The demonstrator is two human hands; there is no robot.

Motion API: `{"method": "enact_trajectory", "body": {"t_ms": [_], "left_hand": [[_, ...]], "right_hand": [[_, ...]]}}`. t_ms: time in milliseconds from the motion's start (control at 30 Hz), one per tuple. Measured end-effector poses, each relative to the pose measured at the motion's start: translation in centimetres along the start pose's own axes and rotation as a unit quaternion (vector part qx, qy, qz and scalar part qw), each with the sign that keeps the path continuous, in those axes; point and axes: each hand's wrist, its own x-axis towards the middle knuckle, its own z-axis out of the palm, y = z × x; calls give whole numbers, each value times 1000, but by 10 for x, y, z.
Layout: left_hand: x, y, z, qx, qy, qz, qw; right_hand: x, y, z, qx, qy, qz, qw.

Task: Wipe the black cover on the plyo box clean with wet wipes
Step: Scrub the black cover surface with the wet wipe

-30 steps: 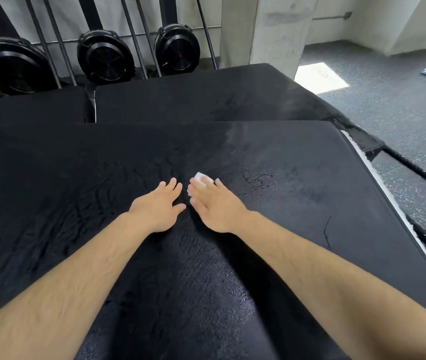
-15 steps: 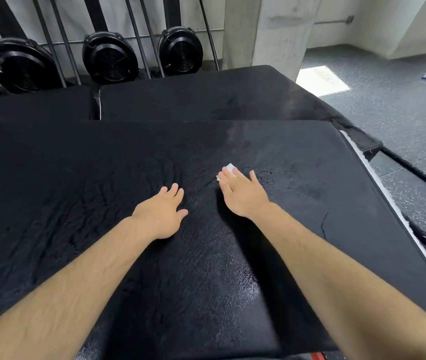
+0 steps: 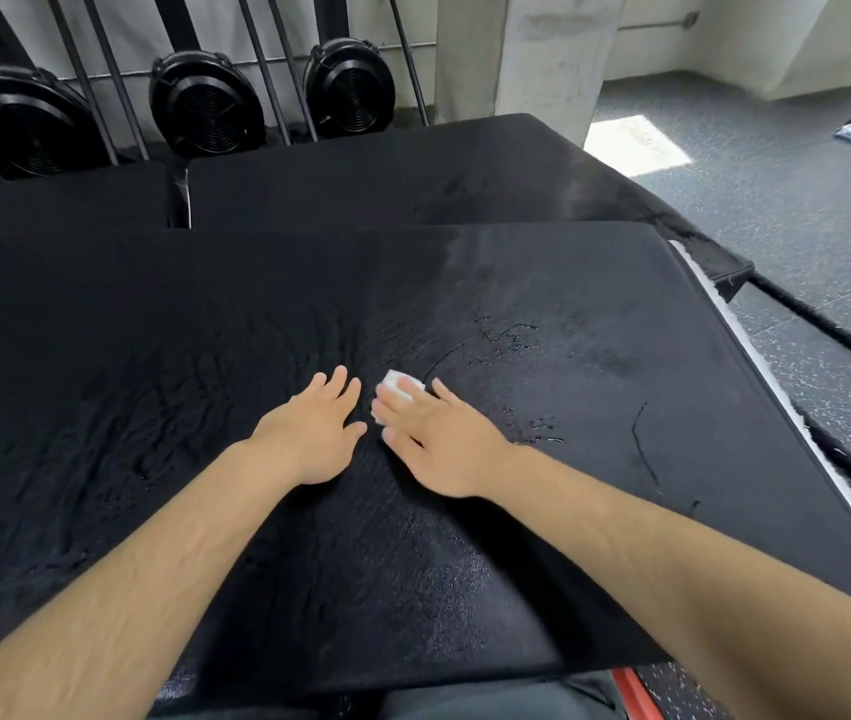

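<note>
Plainly, the straight fingers (image 3: 405, 415) of the right hand (image 3: 439, 444) lay flat on a small white folded wet wipe (image 3: 396, 383), pressing it onto the black textured plyo box cover (image 3: 595, 511). Only the wipe's far end showed past the fingertips. Nothing was clenched or pinched; the palm faced down. Just beside it, the left hand (image 3: 309, 433) rested palm-down on the cover with its fingers (image 3: 335, 389) relaxed, slightly spread and holding nothing, its thumb tip close to the right hand but apart from it.

The wipe sat about midway between the cover's left and right edges, a little nearer the far edge than the near one. Thin wet streaks (image 3: 506, 335) glistened on the cover towards its far right corner, and a white strip (image 3: 776, 402) ran along its right edge.

Beyond the far edge lay a second black padded box (image 3: 387, 174), then three round black fan housings (image 3: 208, 106) against slanted dark bars, and a grey concrete pillar (image 3: 532, 59). Grey speckled rubber flooring (image 3: 802, 215) spread off the right edge, with a bright sunlit patch (image 3: 636, 145) on it.
</note>
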Motion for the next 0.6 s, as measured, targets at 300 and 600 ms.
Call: {"method": "enact_trajectory", "body": {"t_ms": [300, 600], "left_hand": [[-29, 16, 15, -15, -22, 29, 999], [-31, 8, 12, -46, -34, 46, 997]], "right_hand": [[3, -12, -3, 56, 12, 60, 997], [-5, 11, -11, 8, 25, 86, 996]]}}
